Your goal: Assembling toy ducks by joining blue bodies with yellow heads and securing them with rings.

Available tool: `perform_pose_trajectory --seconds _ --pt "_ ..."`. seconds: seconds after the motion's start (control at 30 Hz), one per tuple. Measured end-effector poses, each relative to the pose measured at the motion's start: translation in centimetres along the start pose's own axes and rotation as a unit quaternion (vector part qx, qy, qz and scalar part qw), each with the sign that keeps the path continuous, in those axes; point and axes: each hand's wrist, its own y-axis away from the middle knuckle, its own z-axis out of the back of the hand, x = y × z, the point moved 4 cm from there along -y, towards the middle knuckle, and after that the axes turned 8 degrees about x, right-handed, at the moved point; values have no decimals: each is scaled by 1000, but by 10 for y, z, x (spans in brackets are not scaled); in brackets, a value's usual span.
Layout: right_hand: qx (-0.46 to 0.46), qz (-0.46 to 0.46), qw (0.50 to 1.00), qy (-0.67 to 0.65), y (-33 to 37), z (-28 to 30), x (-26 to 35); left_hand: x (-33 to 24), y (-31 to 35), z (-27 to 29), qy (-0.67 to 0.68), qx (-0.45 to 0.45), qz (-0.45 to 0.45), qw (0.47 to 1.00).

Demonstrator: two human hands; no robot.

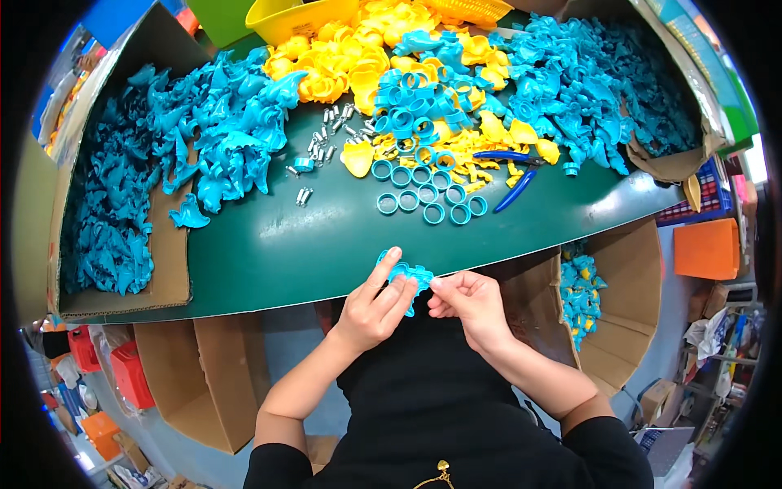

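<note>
At the table's near edge, my left hand (pixel 373 311) grips a small, hollow-looking blue plastic part (pixel 420 275), with its fingers lying over it. My right hand (pixel 475 307) pinches the right end of the same part between thumb and forefinger, the other fingers curled in. Whether a smaller piece sits in that pinch is hidden. Beyond the hands, several blue plastic rings (pixel 428 194) lie loose on the green tabletop (pixel 285 253). Small metal springs (pixel 319 147) are scattered to their left. Blue-handled pliers (pixel 515 189) rest to the right of the rings.
Blue molded shells fill a tipped cardboard box (pixel 175 269) at left and another box (pixel 707 134) at right. Yellow parts (pixel 366 65) are heaped at the back, below a yellow basket (pixel 297 15). Under the table's right edge, a carton (pixel 623 326) holds blue-and-yellow pieces (pixel 579 297).
</note>
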Motion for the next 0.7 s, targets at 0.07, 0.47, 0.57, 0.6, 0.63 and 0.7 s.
perform_pose_trajectory --seconds 0.07,0.47,0.57,0.6,0.63,0.7 --pt "8 38 998 42 -1 3 5 1 0 1 6 -3 12 1000" --pt "-85 417 588 688 -51 40 121 -12 -36 23 -1 112 105 988" --pt "-91 405 585 697 -48 48 128 -12 -36 15 39 93 115 988" --pt "-100 399 588 697 -47 49 131 -13 -38 13 38 94 118 988" --pt "-102 391 614 678 -47 51 134 -14 -42 10 52 86 118 988" --pt "-93 337 656 669 -50 52 138 -17 -46 6 64 80 117 988"
